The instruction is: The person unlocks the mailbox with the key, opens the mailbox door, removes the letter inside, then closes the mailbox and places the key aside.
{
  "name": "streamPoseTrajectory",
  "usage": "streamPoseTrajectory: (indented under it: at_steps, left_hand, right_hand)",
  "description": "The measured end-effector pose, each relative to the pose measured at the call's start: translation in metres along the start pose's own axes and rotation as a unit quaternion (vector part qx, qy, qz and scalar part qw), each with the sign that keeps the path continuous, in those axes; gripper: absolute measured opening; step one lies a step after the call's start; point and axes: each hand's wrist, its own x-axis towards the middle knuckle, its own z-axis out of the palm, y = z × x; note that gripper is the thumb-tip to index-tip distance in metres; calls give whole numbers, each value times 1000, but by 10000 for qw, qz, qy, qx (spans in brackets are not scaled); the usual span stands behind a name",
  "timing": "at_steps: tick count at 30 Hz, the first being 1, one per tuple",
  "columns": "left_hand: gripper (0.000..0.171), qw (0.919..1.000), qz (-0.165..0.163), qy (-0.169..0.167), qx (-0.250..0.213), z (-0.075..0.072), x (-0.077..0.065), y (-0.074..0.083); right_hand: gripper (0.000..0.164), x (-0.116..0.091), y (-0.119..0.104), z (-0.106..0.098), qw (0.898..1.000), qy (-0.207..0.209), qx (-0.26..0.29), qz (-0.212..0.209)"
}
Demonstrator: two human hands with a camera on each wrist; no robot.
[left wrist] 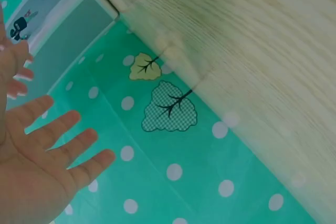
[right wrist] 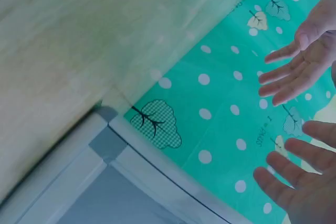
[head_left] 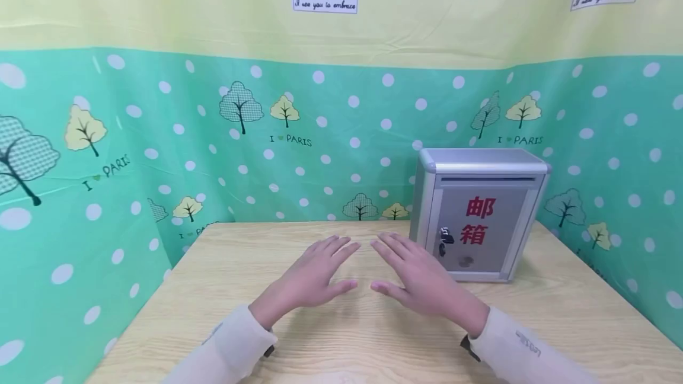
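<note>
Both hands hover over the wooden table (head_left: 224,271), fingers straight and spread, holding nothing. My left hand (head_left: 315,271) is left of the middle, its fingertips a short way from those of my right hand (head_left: 421,274). Nearest to the right hand stands a grey metal mailbox (head_left: 482,218) with red characters on its front, upright at the table's back right. Part of its lower left side is behind the right hand in the head view. A slot runs along its top front, and keys (head_left: 444,242) hang at the lock on its left edge.
A green curtain with white dots and printed trees (head_left: 352,135) surrounds the table at the back and sides, with a yellow band (head_left: 453,16) above. The table's left edge (head_left: 144,307) meets the curtain.
</note>
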Motion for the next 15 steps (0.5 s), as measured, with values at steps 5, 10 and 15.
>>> streamPoseTrajectory:
  at_steps: [5, 10, 15]
  left_hand:
    - [69, 9993, 56, 183, -327, -1, 13, 3]
    - [66, 9954, 97, 522, -798, -2, 30, 6]
    - [64, 9855, 166, 1052, -1318, -2, 51, 9]
  right_hand:
    - [66, 6, 11, -5, 9938, 917, -86, -616]
    - [56, 8, 22, -13, 9837, 1572, -203, -850]
    - [55, 6, 36, -25, 9726, 2127, -374, -861]
